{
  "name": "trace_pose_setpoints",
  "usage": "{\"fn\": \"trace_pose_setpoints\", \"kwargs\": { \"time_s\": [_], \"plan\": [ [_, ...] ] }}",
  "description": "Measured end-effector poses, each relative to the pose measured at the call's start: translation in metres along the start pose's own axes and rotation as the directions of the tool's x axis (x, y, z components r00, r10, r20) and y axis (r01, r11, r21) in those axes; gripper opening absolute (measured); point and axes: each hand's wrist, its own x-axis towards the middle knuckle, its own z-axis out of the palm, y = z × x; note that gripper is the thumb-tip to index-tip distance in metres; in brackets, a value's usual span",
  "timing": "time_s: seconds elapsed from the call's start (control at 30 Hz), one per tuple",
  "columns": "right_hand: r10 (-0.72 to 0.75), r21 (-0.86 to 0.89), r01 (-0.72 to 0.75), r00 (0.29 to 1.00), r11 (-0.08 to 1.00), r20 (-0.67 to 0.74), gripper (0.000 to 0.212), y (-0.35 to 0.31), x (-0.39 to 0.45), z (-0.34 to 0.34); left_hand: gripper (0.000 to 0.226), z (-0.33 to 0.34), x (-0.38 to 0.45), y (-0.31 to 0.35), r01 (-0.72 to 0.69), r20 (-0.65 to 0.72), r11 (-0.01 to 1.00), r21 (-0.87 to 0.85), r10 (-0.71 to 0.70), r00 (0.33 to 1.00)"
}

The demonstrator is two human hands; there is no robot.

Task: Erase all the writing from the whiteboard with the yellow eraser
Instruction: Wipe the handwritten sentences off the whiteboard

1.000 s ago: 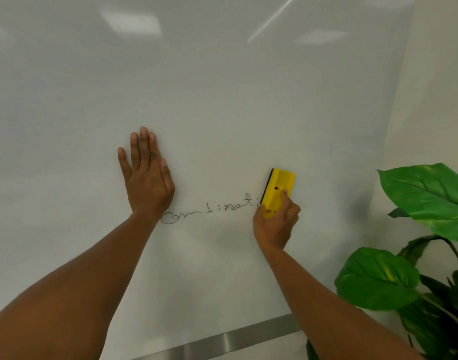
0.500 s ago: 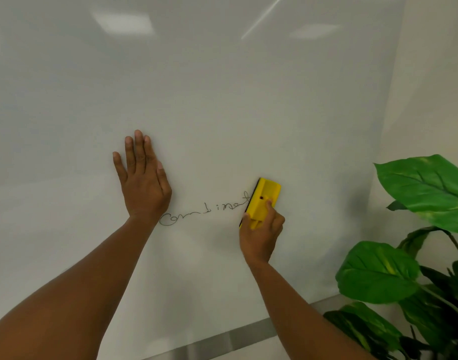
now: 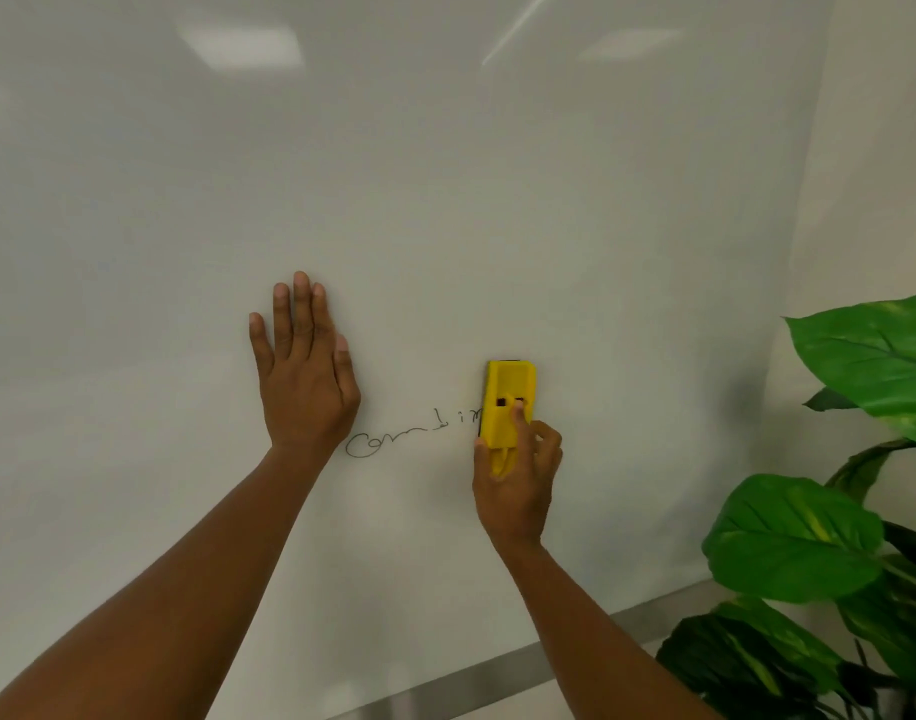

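Partly done: only "Combin" of the writing (image 3: 412, 433) left, low on the whiteboard (image 3: 445, 200), near the middle above its bottom edge. Right of it, wiped bare. Yellow eraser (image 3: 508, 402) pressed flat on the board at the right end of the remaining letters, pinched by the right hand (image 3: 515, 485), fingers curled around its lower part, one fingertip on its face. Left hand (image 3: 302, 376) flat on the board, fingers straight and together, just above the first letter; likely in the way of the last strokes. Leafy plant (image 3: 835, 511) by the lower right corner, clear of the wiping path.
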Motion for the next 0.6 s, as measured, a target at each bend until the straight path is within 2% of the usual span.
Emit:
{"fn": "trace_pose_setpoints", "kwargs": {
  "time_s": [0.03, 0.1, 0.13, 0.2, 0.27, 0.3, 0.37, 0.47, 0.53, 0.6],
  "plan": [
    [-0.071, -0.030, 0.071, 0.997, 0.997, 0.020, 0.065, 0.002, -0.001, -0.001, 0.058, -0.001, 0.000, 0.000, -0.004, 0.001, 1.000, -0.002, 0.004, 1.000],
    [-0.099, -0.050, 0.100, 0.995, 0.994, 0.011, 0.065, 0.007, 0.001, -0.002, 0.057, -0.003, -0.001, -0.003, -0.024, 0.001, 1.000, -0.002, 0.024, 1.000],
    [-0.064, -0.042, 0.063, 0.998, 0.997, -0.014, 0.065, 0.009, 0.003, -0.002, 0.057, -0.004, -0.001, -0.005, -0.037, 0.003, 0.999, -0.005, 0.037, 0.999],
    [0.104, 0.023, -0.102, 0.992, 0.995, -0.078, 0.065, 0.011, 0.006, -0.002, 0.057, -0.005, -0.002, -0.009, -0.058, 0.013, 0.998, -0.011, 0.058, 0.998],
    [0.276, 0.103, -0.265, 0.955, 0.959, -0.109, 0.065, 0.010, 0.010, -0.001, 0.057, -0.007, -0.003, -0.012, -0.074, 0.029, 0.997, -0.006, 0.074, 0.997],
    [0.304, 0.119, -0.291, 0.946, 0.949, -0.113, 0.065, 0.010, 0.010, 0.000, 0.057, -0.008, -0.003, -0.014, -0.085, 0.034, 0.996, 0.000, 0.084, 0.996],
    [0.253, 0.100, -0.243, 0.961, 0.965, -0.109, 0.066, 0.006, 0.007, 0.001, 0.057, -0.009, -0.004, -0.017, -0.106, 0.033, 0.994, 0.010, 0.105, 0.994],
    [0.009, 0.006, -0.009, 0.999, 1.000, -0.031, 0.066, 0.001, -0.004, 0.002, 0.056, -0.009, -0.004, -0.018, -0.108, 0.021, 0.994, 0.010, 0.108, 0.994],
    [-0.120, -0.053, 0.121, 0.992, 0.991, 0.026, 0.064, 0.003, -0.008, 0.003, 0.056, -0.009, -0.004, -0.018, -0.104, 0.017, 0.994, 0.013, 0.104, 0.994],
    [-0.124, -0.072, 0.126, 0.992, 0.989, 0.025, 0.063, 0.005, -0.008, 0.003, 0.056, -0.009, -0.005, -0.020, -0.108, 0.027, 0.994, 0.016, 0.108, 0.994]
  ]
}}
